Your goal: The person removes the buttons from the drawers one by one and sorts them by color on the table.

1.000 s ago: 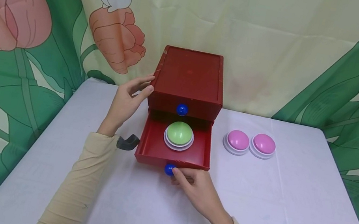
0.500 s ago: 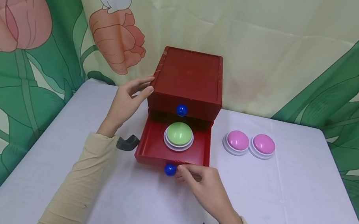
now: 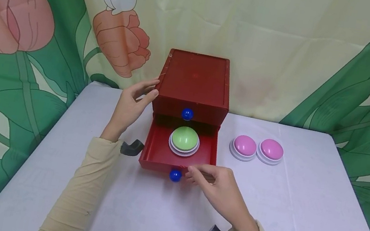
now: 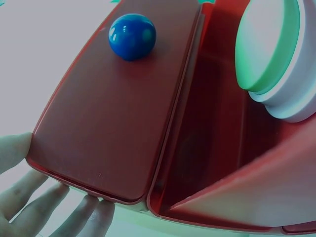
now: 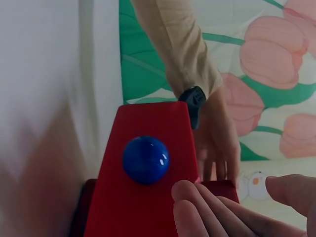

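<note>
A dark red two-drawer box [image 3: 195,76] stands at the back of the table, its lower drawer [image 3: 158,159] pulled out. Inside that drawer sits a green dome button [image 3: 184,138] on a white base. My left hand [image 3: 129,103] rests against the box's left side, fingers extended along it, as the left wrist view confirms. By the drawer's front right is my right hand [image 3: 218,187], apart from the lower blue knob [image 3: 175,176] and holding nothing. In the right wrist view its thumb [image 5: 291,192] stands away from the fingers. The upper drawer's blue knob [image 3: 187,114] shows above.
Two pink dome buttons on white bases, the nearer pink button [image 3: 245,146] and the farther pink button [image 3: 272,149], stand side by side right of the box. A printed cloth [image 3: 261,63] hangs behind the white table [image 3: 300,218].
My right hand has let go of the lower blue knob and shifted to the right and slightly up. The left hand and the drawer stay where they were.
</note>
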Demonstrator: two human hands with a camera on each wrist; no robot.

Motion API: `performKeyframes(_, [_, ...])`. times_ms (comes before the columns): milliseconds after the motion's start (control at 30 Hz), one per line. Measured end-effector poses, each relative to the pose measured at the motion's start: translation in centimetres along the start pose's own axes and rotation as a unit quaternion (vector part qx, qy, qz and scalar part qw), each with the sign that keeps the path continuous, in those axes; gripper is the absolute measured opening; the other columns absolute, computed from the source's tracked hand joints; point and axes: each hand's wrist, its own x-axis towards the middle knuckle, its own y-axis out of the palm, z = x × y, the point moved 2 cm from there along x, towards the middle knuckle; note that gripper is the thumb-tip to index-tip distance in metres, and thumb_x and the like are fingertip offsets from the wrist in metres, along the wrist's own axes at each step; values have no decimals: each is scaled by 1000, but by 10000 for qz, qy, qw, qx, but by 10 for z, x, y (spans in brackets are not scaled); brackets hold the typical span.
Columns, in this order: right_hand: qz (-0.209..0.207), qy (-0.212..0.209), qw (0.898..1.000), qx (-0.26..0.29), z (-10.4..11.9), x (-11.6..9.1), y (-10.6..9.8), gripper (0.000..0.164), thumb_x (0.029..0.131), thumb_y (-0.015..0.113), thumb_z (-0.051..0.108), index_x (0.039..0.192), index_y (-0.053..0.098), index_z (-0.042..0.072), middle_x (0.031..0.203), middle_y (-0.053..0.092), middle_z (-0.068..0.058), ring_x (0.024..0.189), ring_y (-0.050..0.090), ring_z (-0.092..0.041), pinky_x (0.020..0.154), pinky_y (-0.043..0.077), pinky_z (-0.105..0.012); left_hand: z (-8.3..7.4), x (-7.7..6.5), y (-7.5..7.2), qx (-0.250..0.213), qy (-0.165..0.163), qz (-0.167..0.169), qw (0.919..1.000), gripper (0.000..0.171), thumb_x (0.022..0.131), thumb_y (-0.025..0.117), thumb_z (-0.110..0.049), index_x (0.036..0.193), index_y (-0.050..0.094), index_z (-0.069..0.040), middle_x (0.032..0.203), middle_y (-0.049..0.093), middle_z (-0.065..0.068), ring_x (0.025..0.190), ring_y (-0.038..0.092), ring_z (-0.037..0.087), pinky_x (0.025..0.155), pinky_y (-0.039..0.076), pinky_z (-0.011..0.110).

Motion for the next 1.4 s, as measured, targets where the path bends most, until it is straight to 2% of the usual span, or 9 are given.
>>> performKeyframes(200, [-194, -102, 9998, -13, 4, 4, -7, 23, 95, 68, 24, 110, 75, 8, 91, 77, 4, 83, 74, -6, 80, 59, -23, 1, 0, -1, 54, -30, -12, 10000, 43, 97, 64, -28, 138, 60, -14, 146, 55, -2, 128, 57, 20, 103, 50, 47])
performKeyframes(467, [-420, -383, 9983, -155, 8, 11, -15, 22, 93, 70, 26, 110, 75, 13, 93, 77, 3, 84, 74, -12, 74, 59, -25, 1, -1, -1, 45, -36, 9, 10000, 43, 98, 64, -27, 138, 60, -14, 146, 55, -1, 129, 57, 21, 103, 49, 47])
performKeyframes(700, [-581, -335, 9969, -403, 10, 19, -22, 30, 91, 73, 29, 114, 74, 11, 101, 76, 4, 81, 72, -8, 72, 58, -24, 3, 1, -1, 25, -56, 17, 10000, 42, 98, 64, -27, 138, 60, -15, 145, 55, -1, 129, 56, 21, 103, 49, 47])
performKeyframes(967, [-405, -543, 9971, -339, 6, 33, -28, 36, 88, 76, 24, 119, 71, 7, 108, 75, -4, 89, 73, -14, 79, 59, -25, 5, 1, -1, 10, -72, 16, 10000, 42, 98, 64, -26, 138, 60, -15, 146, 55, -1, 129, 56, 20, 104, 48, 48])
performKeyframes(1233, [-268, -690, 9951, -656, 2, 48, -28, 44, 84, 81, 25, 122, 69, 9, 117, 70, -4, 97, 69, -19, 84, 58, -44, 3, 1, -1, -7, -28, 14, 10000, 42, 98, 64, -25, 138, 60, -15, 146, 55, -1, 128, 57, 21, 103, 49, 46])
performKeyframes(1400, [-122, -826, 9920, -948, -2, 57, -25, 50, 82, 83, 23, 126, 66, 7, 124, 67, -7, 113, 63, -26, 92, 56, -46, 5, 2, 0, 5, -43, 23, 10000, 43, 98, 63, -22, 139, 58, -13, 147, 53, 1, 129, 56, 23, 102, 50, 46])
